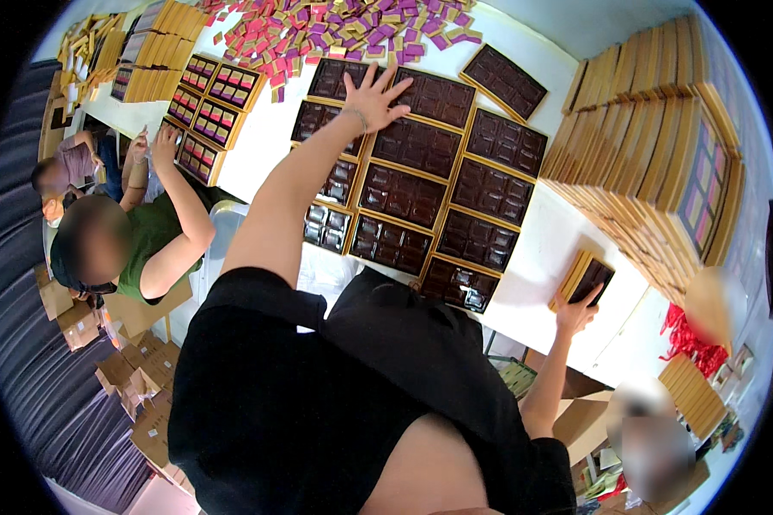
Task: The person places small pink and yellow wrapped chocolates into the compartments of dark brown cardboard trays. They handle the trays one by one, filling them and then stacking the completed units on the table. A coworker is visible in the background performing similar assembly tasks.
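Black shirt [301, 412] foremost, left hand [371, 101] apparently touches brown tray [442, 98].

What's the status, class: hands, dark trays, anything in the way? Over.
Left hand spread over dark trays; right hand on small stack. Trays in rows, one askew. Tall stacks at right; neither hand looks blocked.

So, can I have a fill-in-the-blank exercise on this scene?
1. The left hand is over glossy dark brown compartmented trays, fingers ____ (spread or curled).
2. The right hand touches a small gold-edged stack ____ (left or right) of them.
3. The nearer co-worker at left wears a ____ top.
4. The heap of small flat pieces is pinkish-red, gold and ____.

Missing words: spread; right; green; purple.
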The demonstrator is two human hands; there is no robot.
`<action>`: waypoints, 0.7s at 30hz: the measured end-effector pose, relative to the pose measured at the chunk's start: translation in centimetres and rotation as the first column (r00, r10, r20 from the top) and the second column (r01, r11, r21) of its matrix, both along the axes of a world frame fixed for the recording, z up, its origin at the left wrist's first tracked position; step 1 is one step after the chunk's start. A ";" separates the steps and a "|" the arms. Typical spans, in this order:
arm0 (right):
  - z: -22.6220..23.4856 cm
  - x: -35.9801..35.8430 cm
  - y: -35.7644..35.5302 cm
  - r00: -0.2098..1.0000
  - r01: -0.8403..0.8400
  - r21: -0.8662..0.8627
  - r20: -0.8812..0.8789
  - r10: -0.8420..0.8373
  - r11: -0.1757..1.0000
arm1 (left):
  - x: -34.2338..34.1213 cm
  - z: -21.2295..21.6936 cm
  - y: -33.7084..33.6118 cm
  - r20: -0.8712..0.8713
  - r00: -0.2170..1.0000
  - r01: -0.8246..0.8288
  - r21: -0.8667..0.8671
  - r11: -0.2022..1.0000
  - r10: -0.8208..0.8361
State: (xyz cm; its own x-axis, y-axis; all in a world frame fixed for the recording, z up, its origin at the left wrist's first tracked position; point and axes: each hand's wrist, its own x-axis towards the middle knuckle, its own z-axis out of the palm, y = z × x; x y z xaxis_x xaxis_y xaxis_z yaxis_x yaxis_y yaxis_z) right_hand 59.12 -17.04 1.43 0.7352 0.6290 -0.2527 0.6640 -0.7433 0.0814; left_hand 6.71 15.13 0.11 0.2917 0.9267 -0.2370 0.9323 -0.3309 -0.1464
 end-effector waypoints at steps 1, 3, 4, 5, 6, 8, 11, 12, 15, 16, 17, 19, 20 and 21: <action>-0.2 -1.2 -0.8 0.999 0.012 0.002 0.040 -0.012 1.000 | -0.3 -0.5 -0.5 0.022 1.000 0.003 0.014 1.000 -0.003; 0.0 -2.4 -1.9 0.999 0.025 0.027 0.042 -0.027 0.999 | -0.3 -0.3 -0.1 0.065 0.998 0.000 0.027 1.000 -0.002; 0.0 -2.8 -2.3 0.998 0.026 0.047 0.053 -0.029 0.999 | -0.1 0.2 1.0 0.104 0.995 -0.010 0.017 1.000 0.008; -0.1 -2.9 -2.0 0.999 0.034 0.071 0.037 -0.036 0.997 | -0.4 0.5 3.3 0.094 0.996 -0.003 0.152 0.988 -0.012; 0.0 -2.8 -1.8 0.999 0.038 0.088 0.023 -0.040 0.995 | -0.7 0.5 5.9 0.084 0.996 0.001 0.278 0.961 -0.025; 0.2 -3.0 -2.5 0.999 0.042 0.114 -0.002 -0.042 0.993 | -1.0 1.0 10.5 0.057 0.977 0.181 0.296 0.938 -0.207; -0.1 -4.1 -4.4 0.999 0.024 0.168 -0.035 -0.018 0.986 | -0.8 0.8 15.0 -0.057 0.871 0.492 0.076 0.868 -0.488; 0.0 -4.8 -5.1 0.999 0.014 0.193 -0.045 -0.006 0.981 | -0.5 1.0 15.5 -0.094 0.843 0.531 -0.015 0.847 -0.530; 0.0 -5.8 -5.8 0.992 0.084 0.199 -0.105 -0.064 0.976 | -1.4 -1.4 17.5 0.016 0.838 0.543 0.071 0.837 -0.545; 0.2 -6.2 -5.7 0.994 0.071 0.213 -0.101 -0.050 0.974 | -2.1 -2.2 18.9 0.017 0.846 0.527 0.112 0.842 -0.532; 0.6 -6.5 -5.3 0.993 0.027 0.226 -0.119 0.000 0.974 | -2.8 -2.6 19.6 0.017 0.857 0.507 0.150 0.849 -0.515; 1.3 -7.8 -4.4 0.993 0.018 0.131 -0.115 -0.003 0.991 | -3.0 -0.9 19.5 0.011 0.850 0.524 0.082 0.848 -0.527; 1.6 -8.2 -4.6 0.995 0.025 0.070 -0.101 -0.018 0.997 | -2.6 -0.3 19.3 0.048 0.852 0.520 0.035 0.853 -0.521; 0.8 -8.0 -4.5 0.994 0.026 0.099 -0.110 -0.015 0.995 | -2.8 1.0 19.1 0.064 0.862 0.504 -0.010 0.864 -0.502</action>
